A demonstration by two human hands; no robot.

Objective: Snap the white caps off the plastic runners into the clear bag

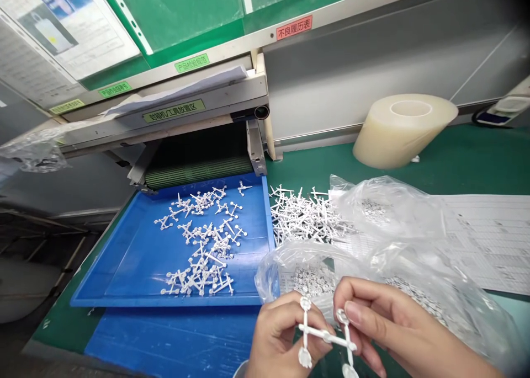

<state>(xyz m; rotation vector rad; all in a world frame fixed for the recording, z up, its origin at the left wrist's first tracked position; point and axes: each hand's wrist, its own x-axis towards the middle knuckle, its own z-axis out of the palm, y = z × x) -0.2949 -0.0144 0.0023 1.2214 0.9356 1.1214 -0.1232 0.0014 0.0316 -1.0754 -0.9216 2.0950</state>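
Green matting [455,157] covers the workbench, and nearest of all, both bare hands are raised above it, holding one white moulded plastic runner [327,334], an H-shaped piece with a round disc at each of its four ends. The left hand [285,334] grips one upright bar between thumb and curled fingers; the right hand [385,323] clasps the other bar just as firmly, its fingers closed around it.

Directly beneath them lies a clear plastic bag [314,270] holding a mass of tiny grey-white parts, and a second clear bag [385,207], farther back, holds more of the same. To the left, a flat blue panel [165,345] sits just in front of a shallow blue plastic tray [267,223], which contains loose white runners [199,267] scattered in two rough clusters. A denser heap of white runners [302,218] lies on the mat right beside the tray's wall, while a printed sheet [488,240] runs out from under the bags on the right.

Farther off, a roll of translucent film [401,129] lies tilted on the mat — and at the tray's back edge sits a ribbed dark green conveyor belt [199,171], beneath a machine housing bearing a green label [174,111].
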